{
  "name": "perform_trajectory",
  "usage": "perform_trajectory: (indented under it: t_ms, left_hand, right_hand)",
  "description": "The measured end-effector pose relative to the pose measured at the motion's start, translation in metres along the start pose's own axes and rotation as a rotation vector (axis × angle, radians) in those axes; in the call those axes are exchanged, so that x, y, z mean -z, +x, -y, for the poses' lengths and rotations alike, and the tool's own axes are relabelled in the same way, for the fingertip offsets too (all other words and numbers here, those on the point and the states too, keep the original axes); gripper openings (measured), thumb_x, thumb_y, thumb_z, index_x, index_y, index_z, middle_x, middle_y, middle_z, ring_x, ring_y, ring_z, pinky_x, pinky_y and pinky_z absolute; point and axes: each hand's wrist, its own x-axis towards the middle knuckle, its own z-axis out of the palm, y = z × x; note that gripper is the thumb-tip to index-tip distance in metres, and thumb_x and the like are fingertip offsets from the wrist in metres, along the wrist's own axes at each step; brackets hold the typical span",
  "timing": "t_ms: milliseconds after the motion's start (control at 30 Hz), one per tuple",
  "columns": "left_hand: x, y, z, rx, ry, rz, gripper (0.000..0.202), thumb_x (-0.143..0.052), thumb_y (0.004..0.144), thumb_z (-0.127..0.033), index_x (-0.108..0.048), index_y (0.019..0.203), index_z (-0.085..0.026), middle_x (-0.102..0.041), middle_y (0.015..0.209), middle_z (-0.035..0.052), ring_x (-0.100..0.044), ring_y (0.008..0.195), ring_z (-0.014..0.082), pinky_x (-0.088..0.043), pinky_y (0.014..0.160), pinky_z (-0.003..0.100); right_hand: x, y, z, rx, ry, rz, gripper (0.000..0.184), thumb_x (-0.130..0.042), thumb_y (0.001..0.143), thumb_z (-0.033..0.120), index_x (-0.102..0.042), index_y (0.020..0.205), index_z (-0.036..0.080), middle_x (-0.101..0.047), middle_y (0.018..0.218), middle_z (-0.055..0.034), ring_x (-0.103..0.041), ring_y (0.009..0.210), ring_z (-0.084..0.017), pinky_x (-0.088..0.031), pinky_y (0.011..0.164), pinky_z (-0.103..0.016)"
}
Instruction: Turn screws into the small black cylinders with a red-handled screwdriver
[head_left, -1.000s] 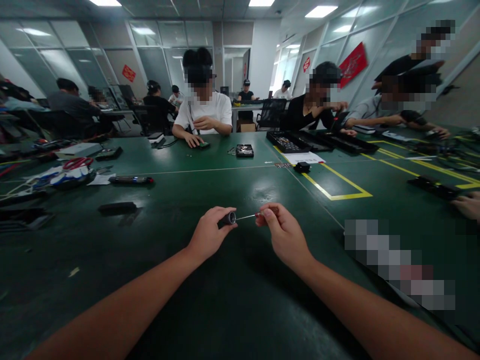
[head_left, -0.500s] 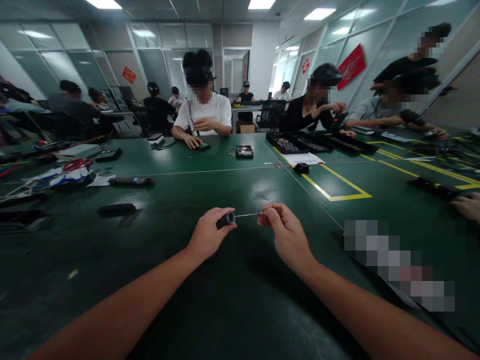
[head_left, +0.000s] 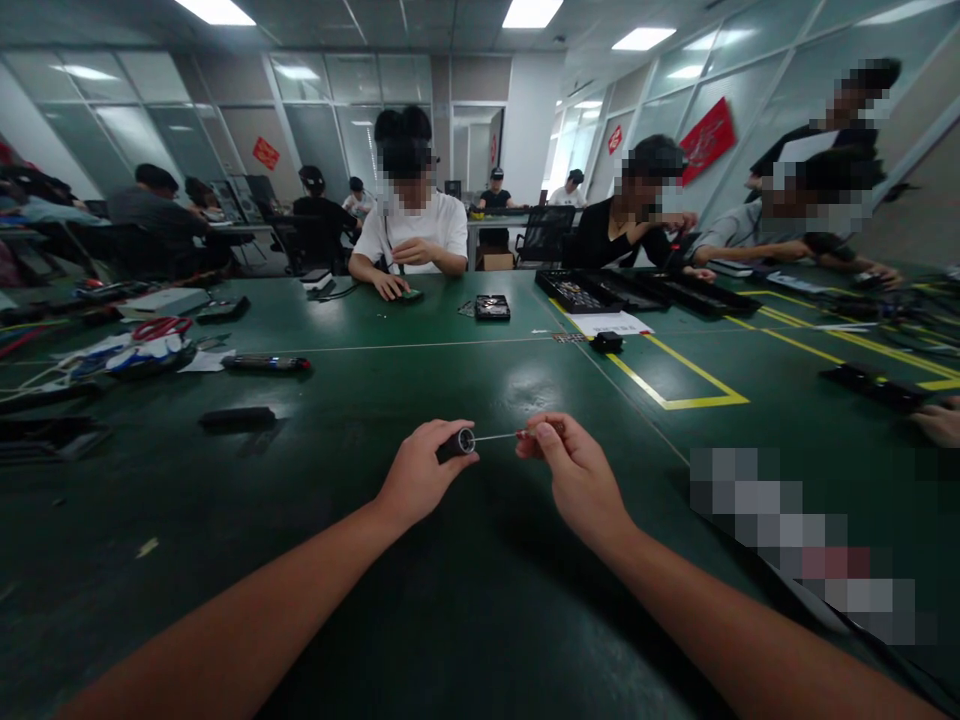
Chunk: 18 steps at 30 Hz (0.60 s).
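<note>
Between the fingers and thumb of my left hand (head_left: 421, 468) is a short black cylinder (head_left: 456, 443), its round open end with a pale rim turned to the right. My right hand (head_left: 574, 462) pinches the reddish handle of a thin screwdriver (head_left: 496, 436). The slim metal shaft points left and its tip reaches the open end of the cylinder. How far the tip goes in, I cannot tell. Both hands are above the green tabletop (head_left: 450, 600).
A black bar (head_left: 238, 418) and a dark pen-like tool (head_left: 267, 363) lie left, near tangled cables (head_left: 150, 345). A small black box (head_left: 607, 342) sits beyond my right hand. Black trays (head_left: 581, 291) stand farther back. Co-workers sit across the table; another person's hand (head_left: 941, 420) is at far right.
The whole view has shifted slightly, so everything sits a little lower and to the right. My hands keep almost the same pose. A white sheet now shows by the standing person at back right.
</note>
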Motion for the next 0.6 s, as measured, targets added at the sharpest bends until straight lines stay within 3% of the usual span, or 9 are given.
perform_trajectory:
  t_ms: [200, 367, 467, 600]
  left_hand:
    - [0.0006, -0.0009, -0.0006, -0.030, 0.013, 0.008, 0.038, -0.075, 0.085, -0.020, -0.067, 0.122, -0.025, -0.069, 0.115, 0.0041, -0.063, 0.109, 0.0217, -0.048, 0.098, 0.040]
    - [-0.0014, -0.0017, 0.0023, -0.064, 0.047, 0.034, 0.040, -0.075, 0.084, -0.020, -0.066, 0.123, -0.025, -0.069, 0.116, 0.0041, -0.062, 0.111, 0.0218, -0.048, 0.099, 0.041]
    - [-0.0014, -0.0020, 0.0023, -0.088, 0.044, 0.055, 0.040, -0.075, 0.085, -0.021, -0.066, 0.124, -0.025, -0.069, 0.117, 0.0042, -0.062, 0.112, 0.0218, -0.048, 0.100, 0.041]
    - [0.0002, -0.0021, 0.0010, -0.080, 0.040, 0.040, 0.039, -0.074, 0.086, -0.021, -0.066, 0.124, -0.025, -0.069, 0.117, 0.0041, -0.062, 0.111, 0.0217, -0.048, 0.100, 0.041]
  right_hand:
    - [0.0003, -0.0007, 0.0017, 0.011, -0.014, 0.024, 0.028, -0.063, 0.090, 0.050, -0.065, 0.092, 0.022, -0.066, 0.073, -0.0007, -0.063, 0.067, -0.018, -0.050, 0.068, -0.033]
    - [0.0011, -0.0035, 0.0048, 0.004, -0.039, 0.018, 0.041, -0.052, 0.094, 0.060, -0.069, 0.086, 0.023, -0.050, 0.051, 0.0048, -0.051, 0.049, -0.015, -0.041, 0.051, -0.029]
    - [0.0008, -0.0043, 0.0071, 0.025, -0.091, -0.014, 0.038, -0.053, 0.095, 0.055, -0.069, 0.083, 0.023, -0.050, 0.052, 0.0043, -0.052, 0.052, -0.016, -0.044, 0.055, -0.030]
    - [0.0004, -0.0036, 0.0065, 0.055, -0.039, -0.064, 0.022, -0.060, 0.092, 0.046, -0.065, 0.095, 0.024, -0.062, 0.069, 0.0014, -0.060, 0.067, -0.018, -0.049, 0.068, -0.033]
